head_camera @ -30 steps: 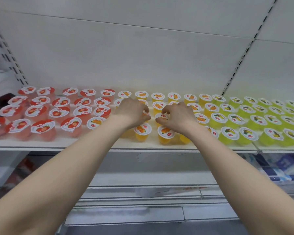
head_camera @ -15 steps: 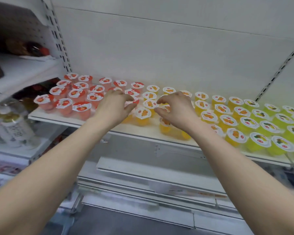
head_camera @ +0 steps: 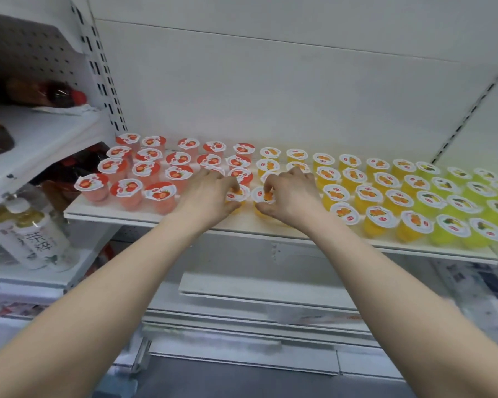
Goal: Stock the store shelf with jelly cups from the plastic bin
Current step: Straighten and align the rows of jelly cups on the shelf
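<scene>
Orange round-lidded jelly cup [head_camera: 237, 195] in L hand [head_camera: 207, 196] pinch, twin cup [head_camera: 262, 195] in R hand [head_camera: 295, 196] pinch, white shelf [head_camera: 112, 214].

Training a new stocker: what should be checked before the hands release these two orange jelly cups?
Left hand grips left orange jelly cup with white foil lid: ok.
Right hand grips right orange jelly cup: ok.
Both are in the orange block, between red jelly cups and green jelly cups: ok.
Bases flat on white metal shelf: cannot tell, hands hide them.
Plastic bin within reach: cannot tell, out of view.
</scene>
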The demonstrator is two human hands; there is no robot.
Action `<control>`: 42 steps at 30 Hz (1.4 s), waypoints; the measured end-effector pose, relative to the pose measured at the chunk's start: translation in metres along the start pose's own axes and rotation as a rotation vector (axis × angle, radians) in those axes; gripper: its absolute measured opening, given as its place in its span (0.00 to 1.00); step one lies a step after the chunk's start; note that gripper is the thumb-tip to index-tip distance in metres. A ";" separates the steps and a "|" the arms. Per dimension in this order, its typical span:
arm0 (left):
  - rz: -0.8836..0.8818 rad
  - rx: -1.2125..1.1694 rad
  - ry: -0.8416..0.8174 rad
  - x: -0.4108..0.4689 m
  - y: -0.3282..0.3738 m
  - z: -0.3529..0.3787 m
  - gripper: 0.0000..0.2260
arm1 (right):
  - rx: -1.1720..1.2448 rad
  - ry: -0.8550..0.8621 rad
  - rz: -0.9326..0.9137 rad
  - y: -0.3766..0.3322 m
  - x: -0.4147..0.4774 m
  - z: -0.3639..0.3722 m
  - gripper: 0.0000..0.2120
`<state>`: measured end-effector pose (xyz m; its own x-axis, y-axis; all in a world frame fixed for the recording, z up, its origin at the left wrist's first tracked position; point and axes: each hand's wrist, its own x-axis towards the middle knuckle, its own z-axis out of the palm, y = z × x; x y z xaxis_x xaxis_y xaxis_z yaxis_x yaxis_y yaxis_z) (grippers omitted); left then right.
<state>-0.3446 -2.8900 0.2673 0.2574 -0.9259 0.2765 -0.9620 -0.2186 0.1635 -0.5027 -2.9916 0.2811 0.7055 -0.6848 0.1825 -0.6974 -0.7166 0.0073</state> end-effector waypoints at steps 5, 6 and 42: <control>0.047 -0.045 -0.016 -0.005 -0.003 -0.003 0.14 | 0.050 0.001 0.014 0.005 -0.014 -0.003 0.17; 0.057 -0.050 -0.018 -0.006 -0.003 -0.003 0.14 | 0.057 0.002 0.014 0.005 -0.017 -0.003 0.17; 0.134 0.067 -0.039 0.073 -0.028 0.003 0.20 | 0.054 0.006 0.185 0.020 0.049 0.006 0.22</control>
<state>-0.2993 -2.9519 0.2802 0.1236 -0.9593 0.2540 -0.9918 -0.1110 0.0636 -0.4818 -3.0401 0.2845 0.5651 -0.8048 0.1816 -0.8072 -0.5848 -0.0798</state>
